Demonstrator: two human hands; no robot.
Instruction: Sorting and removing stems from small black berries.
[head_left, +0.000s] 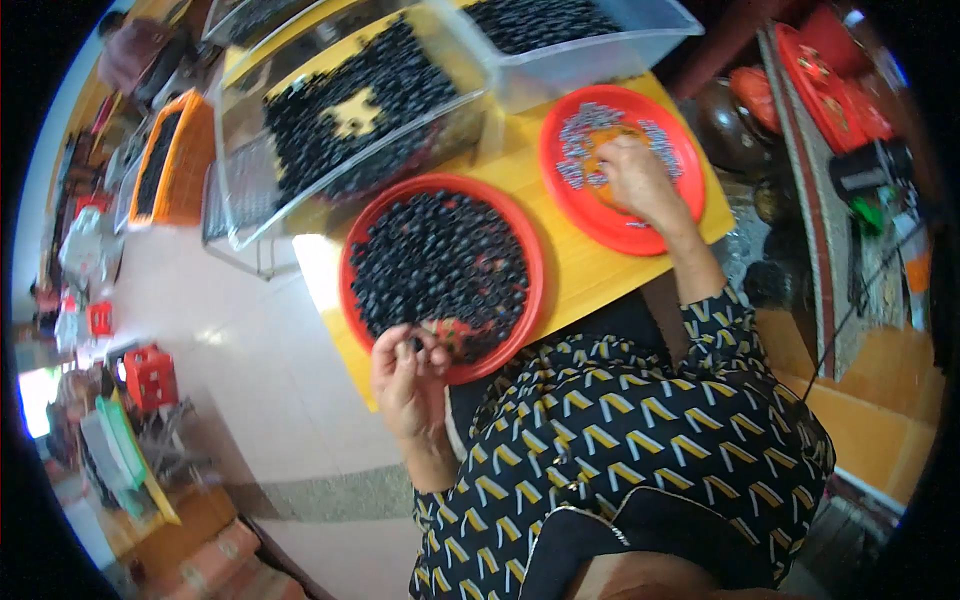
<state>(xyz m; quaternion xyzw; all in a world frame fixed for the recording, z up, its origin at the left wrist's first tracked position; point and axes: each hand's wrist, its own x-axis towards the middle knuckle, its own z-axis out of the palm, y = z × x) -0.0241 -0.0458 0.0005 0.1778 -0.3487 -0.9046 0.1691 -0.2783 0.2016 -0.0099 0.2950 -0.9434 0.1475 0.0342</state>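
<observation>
My left hand (408, 370) is at the near rim of a round red tray (350, 250) full of small black parts (440, 255). Its fingers pinch one small black part (413, 345) at the tray's edge. My right hand (636, 180) rests palm down in a second red tray (560, 125) that holds small grey metal pieces (585, 125). Its fingers are curled among those pieces; whether it grips any is hidden. Both trays sit on a yellow table (575, 270).
Two clear plastic bins (250, 200) (600, 55) with more black parts stand at the table's far side. An orange crate (185, 160) lies left. Red trays (830, 75) are stacked at right. Pale floor (230, 330) lies left, with red crates (150, 375). Another person (140, 50) sits far left.
</observation>
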